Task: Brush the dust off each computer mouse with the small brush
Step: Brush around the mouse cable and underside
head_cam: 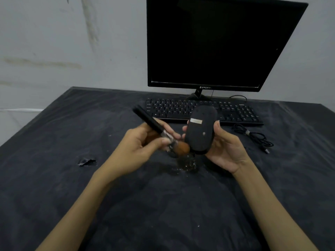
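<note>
My right hand (pixel 225 145) grips a black computer mouse (pixel 200 129) above the table, its underside with a white label turned toward me. My left hand (pixel 137 147) holds a small brush (pixel 159 130) by its black handle and silver ferrule. The brush's brown bristle head (pixel 182 148) touches the mouse's lower left edge. The brush is blurred. Directly under the mouse, a dark shiny object (pixel 188 163) lies on the cloth; I cannot tell what it is.
A black cloth (pixel 72 178) covers the table, with a small tear (pixel 86 161) at the left. A black keyboard (pixel 235 111) and a dark monitor (pixel 217 44) stand at the back. A coiled black cable (pixel 253 135) lies to the right.
</note>
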A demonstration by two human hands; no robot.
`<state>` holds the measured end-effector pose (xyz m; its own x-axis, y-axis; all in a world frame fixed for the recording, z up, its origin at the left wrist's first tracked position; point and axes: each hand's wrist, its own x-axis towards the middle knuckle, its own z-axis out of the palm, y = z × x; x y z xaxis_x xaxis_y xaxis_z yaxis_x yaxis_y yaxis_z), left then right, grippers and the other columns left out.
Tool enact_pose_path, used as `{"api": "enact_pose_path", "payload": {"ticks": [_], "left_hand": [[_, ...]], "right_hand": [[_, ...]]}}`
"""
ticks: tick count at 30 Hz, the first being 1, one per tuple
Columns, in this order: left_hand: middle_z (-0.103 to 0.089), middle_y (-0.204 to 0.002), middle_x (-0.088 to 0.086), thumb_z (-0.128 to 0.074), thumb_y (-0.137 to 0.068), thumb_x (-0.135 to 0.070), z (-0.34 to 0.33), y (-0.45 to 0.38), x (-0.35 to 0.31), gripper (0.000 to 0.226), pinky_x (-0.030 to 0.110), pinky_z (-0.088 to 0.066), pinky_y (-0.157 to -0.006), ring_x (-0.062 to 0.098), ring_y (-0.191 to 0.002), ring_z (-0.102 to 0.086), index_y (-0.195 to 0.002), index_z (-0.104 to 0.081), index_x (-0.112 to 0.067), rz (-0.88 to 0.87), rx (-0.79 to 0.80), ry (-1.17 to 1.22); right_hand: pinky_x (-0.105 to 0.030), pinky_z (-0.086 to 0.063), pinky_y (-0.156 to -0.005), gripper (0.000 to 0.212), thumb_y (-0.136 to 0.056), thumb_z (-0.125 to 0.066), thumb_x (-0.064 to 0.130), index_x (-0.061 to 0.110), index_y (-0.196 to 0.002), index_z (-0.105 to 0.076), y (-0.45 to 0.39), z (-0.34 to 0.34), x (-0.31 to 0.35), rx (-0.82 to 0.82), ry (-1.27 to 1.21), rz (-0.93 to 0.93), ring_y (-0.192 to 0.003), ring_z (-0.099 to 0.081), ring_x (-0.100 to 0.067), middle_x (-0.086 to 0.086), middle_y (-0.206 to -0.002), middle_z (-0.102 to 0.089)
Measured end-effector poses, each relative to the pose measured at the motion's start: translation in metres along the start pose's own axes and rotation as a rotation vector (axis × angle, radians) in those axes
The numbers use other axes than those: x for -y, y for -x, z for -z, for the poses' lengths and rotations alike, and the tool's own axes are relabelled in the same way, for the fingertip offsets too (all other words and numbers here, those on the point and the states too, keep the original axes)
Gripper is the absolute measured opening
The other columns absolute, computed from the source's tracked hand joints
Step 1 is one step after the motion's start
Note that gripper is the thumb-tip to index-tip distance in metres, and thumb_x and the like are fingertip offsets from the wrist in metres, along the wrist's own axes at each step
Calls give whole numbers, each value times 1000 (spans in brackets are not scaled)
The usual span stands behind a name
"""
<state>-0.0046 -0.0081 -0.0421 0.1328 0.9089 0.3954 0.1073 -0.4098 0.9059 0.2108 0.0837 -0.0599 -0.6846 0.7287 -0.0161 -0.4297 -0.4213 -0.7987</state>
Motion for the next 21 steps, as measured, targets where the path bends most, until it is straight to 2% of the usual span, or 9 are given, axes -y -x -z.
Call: {"api": "enact_pose_path", "payload": {"ticks": [2, 4, 8, 10, 12, 14, 16, 18, 21], "left_hand": [[-71, -111, 4, -56, -91, -10, -1, -2, -1, 21, 23, -53, -83, 21, -105, -67, -101, -60, -27, -95, -110, 66], [-71, -113, 3, -55, -92, -6, -4, -2, 0, 26, 26, -54, -85, 22, -106, -67, -102, -60, -30, -130, -125, 39], [-73, -105, 3, -59, -89, -2, -7, 5, 4, 17, 22, -53, -79, 16, -101, -69, -104, -60, -11, 88, 129, -56], [-74, -104, 5, -60, -86, -5, 0, 6, 3, 18, 21, -53, -77, 17, -99, -70, -104, -61, -9, 119, 134, -29], [-73, -104, 7, -60, -82, -10, 10, 4, 0, 21, 21, -54, -76, 17, -97, -70, -103, -59, -7, 100, 11, 33], [-75, -100, 3, -58, -81, -11, 20, 3, -2, 21, 20, -54, -74, 13, -95, -70, -102, -58, -9, 71, -158, 79], [-75, -95, -3, -56, -84, -8, 30, 1, -1, 17, 18, -54, -75, 10, -94, -69, -101, -58, -11, 40, -319, 92], [-75, -92, -7, -54, -90, -1, 41, 2, 0, 17, 17, -55, -76, 8, -94, -69, -101, -57, -13, 27, -465, 84], [-74, -92, -8, -54, -93, -1, 54, 3, 3, 18, 17, -54, -78, 8, -98, -68, -102, -58, -16, 12, -618, 68]], "right_hand": [[-43, -42, -108, 84, -63, -86, 41, 3, -131, -56, -1, 1, -4, -34, 6, -25, -125, -53, -35, -22, -135, -55], [-45, -33, -113, 87, -65, -85, 42, 2, -135, -52, -3, -1, -8, -20, 20, -34, -133, -44, -36, -22, -141, -49], [-42, -45, -104, 78, -70, -80, 43, 1, -130, -56, -1, -6, -4, 38, 37, 12, -118, -58, -35, -23, -129, -59], [-44, -45, -104, 77, -68, -82, 44, 2, -128, -58, 1, -5, -2, 26, 65, 22, -116, -59, -36, -24, -127, -60], [-38, -51, -97, 71, -62, -84, 46, 6, -118, -67, 3, -6, -2, -2, 195, 19, -111, -63, -31, -20, -121, -65], [-28, -55, -83, 61, -57, -86, 47, 15, -107, -73, 5, -11, -3, -31, 392, 34, -98, -68, -20, -8, -106, -72], [-25, -53, -79, 50, -59, -88, 34, 21, -105, -73, 6, -17, -3, -35, 602, 49, -93, -68, -14, 0, -100, -73], [-28, -50, -88, 55, -60, -88, 24, 24, -111, -69, 5, -22, -6, -50, 906, 65, -101, -66, -11, 4, -108, -70], [-32, -36, -106, 71, -59, -89, 37, 33, -124, -61, 1, -28, -18, 67, 1468, 92, -119, -50, -5, 13, -122, -58]]}}
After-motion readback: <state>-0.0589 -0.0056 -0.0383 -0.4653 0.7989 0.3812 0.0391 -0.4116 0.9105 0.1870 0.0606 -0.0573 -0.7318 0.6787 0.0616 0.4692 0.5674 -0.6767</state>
